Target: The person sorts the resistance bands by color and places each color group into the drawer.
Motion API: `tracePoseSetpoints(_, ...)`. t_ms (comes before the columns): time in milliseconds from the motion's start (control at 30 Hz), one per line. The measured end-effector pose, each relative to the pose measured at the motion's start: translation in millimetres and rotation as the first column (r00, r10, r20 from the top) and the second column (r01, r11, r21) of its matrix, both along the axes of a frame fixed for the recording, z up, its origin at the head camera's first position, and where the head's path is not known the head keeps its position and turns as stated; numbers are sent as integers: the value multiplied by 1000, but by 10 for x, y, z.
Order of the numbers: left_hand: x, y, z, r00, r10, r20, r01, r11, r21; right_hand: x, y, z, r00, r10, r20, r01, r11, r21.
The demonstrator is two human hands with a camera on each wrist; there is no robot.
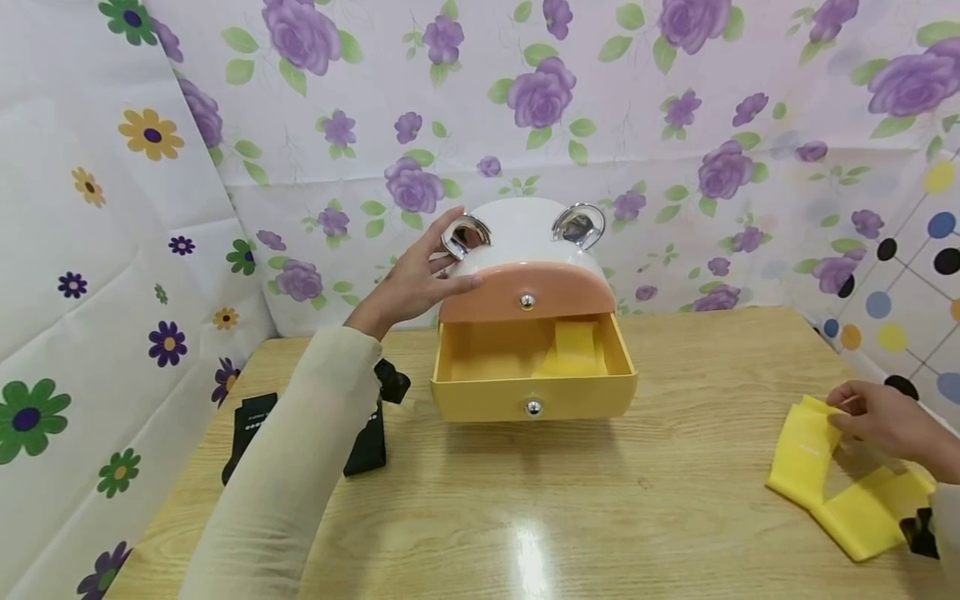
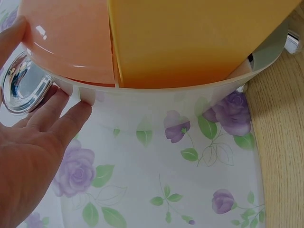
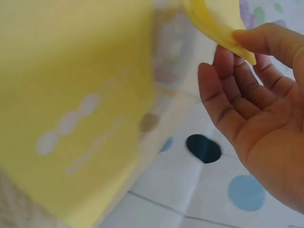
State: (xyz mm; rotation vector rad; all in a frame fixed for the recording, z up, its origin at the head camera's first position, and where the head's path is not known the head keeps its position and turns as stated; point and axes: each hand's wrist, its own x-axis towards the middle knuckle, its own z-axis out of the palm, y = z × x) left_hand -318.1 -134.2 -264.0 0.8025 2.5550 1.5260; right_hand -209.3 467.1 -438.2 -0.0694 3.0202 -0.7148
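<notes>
On the tabletop stands a small drawer cabinet with a white rounded top and two silvery ears. Its yellow lower drawer is pulled out, with a folded yellow piece of fabric inside at the right. The orange upper drawer is closed. My left hand rests on the cabinet's left side by the ear; its thumb touches the orange front and the other fingers lie fairly straight. Far to the right, my right hand pinches the edge of a yellow sock, printed in white.
Black socks lie left of the cabinet, partly hidden by my left sleeve. Another black piece lies farther left. Behind the wooden table hangs a flowered sheet; other patterned sheets flank both sides.
</notes>
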Motion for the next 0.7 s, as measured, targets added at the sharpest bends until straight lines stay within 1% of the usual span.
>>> tracePoseSetpoints(100,1,-2,0,1000,3,-3,-3,1000,-3,-8,-96,60,1000,28,-5,-28,999,-36)
tracePoseSetpoints(167,2,-2,-1,1000,3,-2,-3,1000,-1,-25,-158,98,998,50,-23,-51,998,-41)
tracePoseSetpoints(367,-9,0,-13,1000,-1,8,1,1000,8,-83,-312,216,994,97,-54,-98,995,-19)
tracePoseSetpoints(467,-7,3,-12,1000,-5,9,5,1000,8,-92,-380,267,993,102,-57,-103,995,-6)
tracePoseSetpoints(700,0,-3,-7,1000,-1,1,1,1000,7,-97,-570,403,993,96,-63,-98,995,-31)
